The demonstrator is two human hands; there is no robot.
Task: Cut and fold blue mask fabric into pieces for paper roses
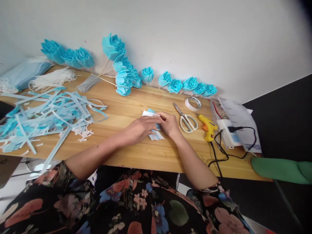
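At the middle of the table, my left hand [140, 130] lies over some light blue and white fabric pieces [157, 136], its fingers pressed together against them. From the other side, my right hand [170, 123] pinches the same pieces between thumb and fingers. A white edge and a blue edge stick out above my fingers, and more white and blue shows below them. The fingers cover the middle of the fabric. Just right of my right hand lie scissors [186, 120] with white handles, blades pointing away from me. A tape roll [193, 103] rests beyond them.
Blue fabric flowers [123, 73] on sticks line the wall. Cut strips [53, 113] pile up at left, near white ear loops [52, 79], grey wires [88, 83] and stacked face masks [26, 73]. At right are a yellow glue gun [208, 127], a power strip [229, 133] and cables.
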